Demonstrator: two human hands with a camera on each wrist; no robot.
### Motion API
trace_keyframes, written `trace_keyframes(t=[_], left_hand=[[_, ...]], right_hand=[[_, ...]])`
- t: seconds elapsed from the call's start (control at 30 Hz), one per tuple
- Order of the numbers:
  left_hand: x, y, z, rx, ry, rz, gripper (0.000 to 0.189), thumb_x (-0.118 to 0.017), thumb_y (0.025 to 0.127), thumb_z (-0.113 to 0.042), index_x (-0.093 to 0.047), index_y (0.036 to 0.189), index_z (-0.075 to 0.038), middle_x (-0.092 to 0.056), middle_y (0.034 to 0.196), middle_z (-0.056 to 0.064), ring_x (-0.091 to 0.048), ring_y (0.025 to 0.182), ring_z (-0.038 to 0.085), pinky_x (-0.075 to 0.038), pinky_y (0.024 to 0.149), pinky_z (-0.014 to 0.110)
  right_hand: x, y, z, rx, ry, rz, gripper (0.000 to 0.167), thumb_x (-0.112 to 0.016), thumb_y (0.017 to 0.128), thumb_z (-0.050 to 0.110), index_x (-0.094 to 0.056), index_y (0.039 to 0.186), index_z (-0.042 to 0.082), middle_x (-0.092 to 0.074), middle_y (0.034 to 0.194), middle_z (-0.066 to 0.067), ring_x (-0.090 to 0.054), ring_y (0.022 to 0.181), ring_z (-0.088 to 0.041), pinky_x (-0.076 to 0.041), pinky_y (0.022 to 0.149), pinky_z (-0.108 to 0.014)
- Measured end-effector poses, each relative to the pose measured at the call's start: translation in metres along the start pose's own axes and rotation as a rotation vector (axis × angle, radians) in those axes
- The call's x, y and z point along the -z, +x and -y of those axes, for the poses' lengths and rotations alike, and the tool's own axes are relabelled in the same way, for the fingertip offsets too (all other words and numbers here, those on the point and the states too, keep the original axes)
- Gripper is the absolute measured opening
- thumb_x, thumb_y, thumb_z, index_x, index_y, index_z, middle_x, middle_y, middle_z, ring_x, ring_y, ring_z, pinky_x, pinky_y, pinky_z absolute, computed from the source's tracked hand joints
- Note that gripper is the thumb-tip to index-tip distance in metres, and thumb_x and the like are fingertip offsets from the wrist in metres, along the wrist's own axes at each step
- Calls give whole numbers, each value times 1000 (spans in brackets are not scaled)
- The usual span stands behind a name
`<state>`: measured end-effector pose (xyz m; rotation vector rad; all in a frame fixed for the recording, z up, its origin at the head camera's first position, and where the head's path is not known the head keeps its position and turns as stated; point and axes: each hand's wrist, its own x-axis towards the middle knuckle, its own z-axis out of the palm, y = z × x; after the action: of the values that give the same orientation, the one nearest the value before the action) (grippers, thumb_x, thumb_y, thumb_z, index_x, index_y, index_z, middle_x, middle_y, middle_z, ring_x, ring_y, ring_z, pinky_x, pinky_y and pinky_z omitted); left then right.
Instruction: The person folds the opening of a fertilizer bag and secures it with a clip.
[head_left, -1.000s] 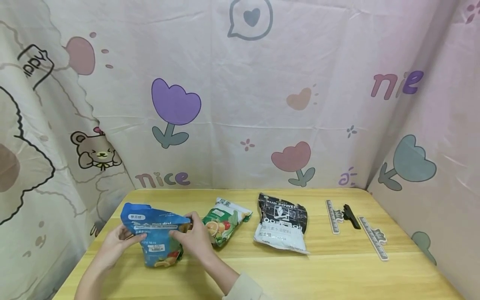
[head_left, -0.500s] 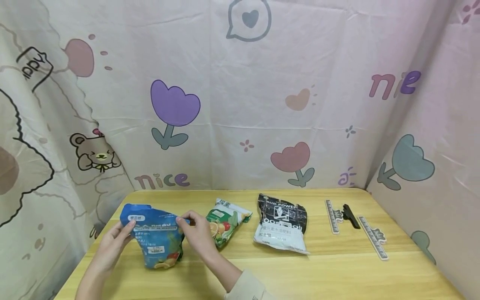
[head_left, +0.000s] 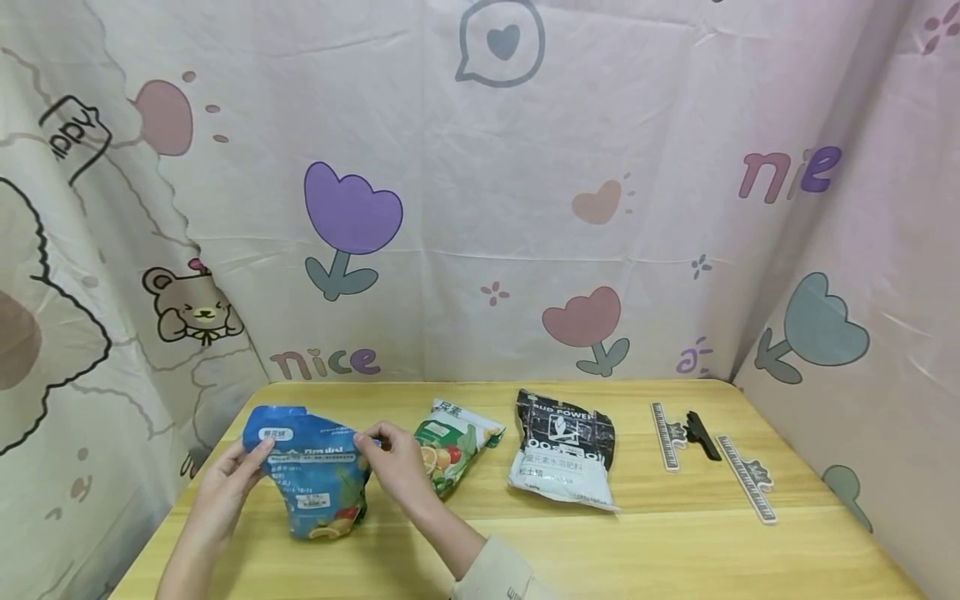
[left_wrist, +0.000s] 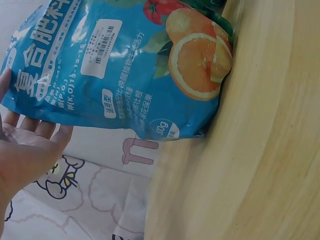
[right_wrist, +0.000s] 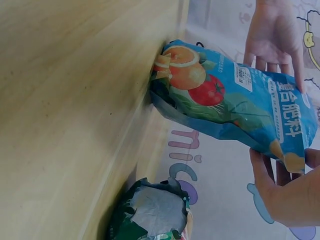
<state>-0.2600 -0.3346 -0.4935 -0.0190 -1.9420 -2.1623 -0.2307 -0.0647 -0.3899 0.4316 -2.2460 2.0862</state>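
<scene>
Blue bag prob. soft, slick, bottom-heavy; best held up top: L grip pinches 10 o'clock edge, R grip pinches 2.

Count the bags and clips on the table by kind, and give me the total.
Bags: 3 (shiny blue plastic bag, green-and-white plastic bag, black-and-white plastic bag)
Clips: 3 (long black clip, left pale ruler-marked clip, right pale ruler-marked clip)
Total: 6
</scene>
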Motion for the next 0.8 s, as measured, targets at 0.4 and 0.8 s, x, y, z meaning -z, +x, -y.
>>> trace_keyframes(t=[0.4, 0.8], left_hand=[[-4, 4, -1, 65, 54, -58, 50, -59, 90, -35, -51, 128, -4, -55, 114, 4, -57, 95, 10, -44, 77, 15], [-80, -57, -96, -929, 770, -300, 49, -61, 88, -35, -54, 114, 7, -50, 123, 14, -43, 114, 22, -27, 99, 22]], right_hand=[[3, 0, 0, 106, -108, 28, 9, -61, 89, 20, -63, 91, 11, -60, 84, 5, -55, 72, -5, -45, 60, -20], [8, 7, 2, 1109, -898, -56, 18, -68, 80, 9, -67, 98, 9, -62, 108, -2, -52, 108, -13, -30, 98, -20]])
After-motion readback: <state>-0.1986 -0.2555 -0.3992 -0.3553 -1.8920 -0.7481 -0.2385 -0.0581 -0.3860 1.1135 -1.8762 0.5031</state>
